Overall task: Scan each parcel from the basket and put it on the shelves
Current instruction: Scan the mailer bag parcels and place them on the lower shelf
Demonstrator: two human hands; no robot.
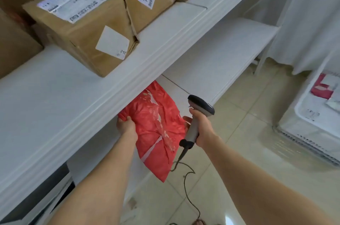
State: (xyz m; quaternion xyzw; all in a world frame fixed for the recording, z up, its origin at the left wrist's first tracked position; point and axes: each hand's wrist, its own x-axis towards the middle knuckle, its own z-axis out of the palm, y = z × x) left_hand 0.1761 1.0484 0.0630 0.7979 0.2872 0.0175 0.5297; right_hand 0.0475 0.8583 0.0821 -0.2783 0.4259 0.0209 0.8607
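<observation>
Mostly right of left grip [127, 126]: red parcel [156, 132]

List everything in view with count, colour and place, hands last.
white metal shelves: two levels, white, upper shelf at left, lower shelf beneath.
brown cardboard boxes: at least four, brown with white labels, on the upper shelf.
red plastic mailer parcel: one, red, at the lower shelf's front, far end under the upper shelf.
grey-and-black handheld barcode scanner: one, black cable hanging, right of the parcel.
white plastic basket: one, white, on the floor at right, parcels inside.
white curtain: one, white, far right.
left hand: grips the parcel's left edge.
right hand: grips the scanner's handle.
</observation>
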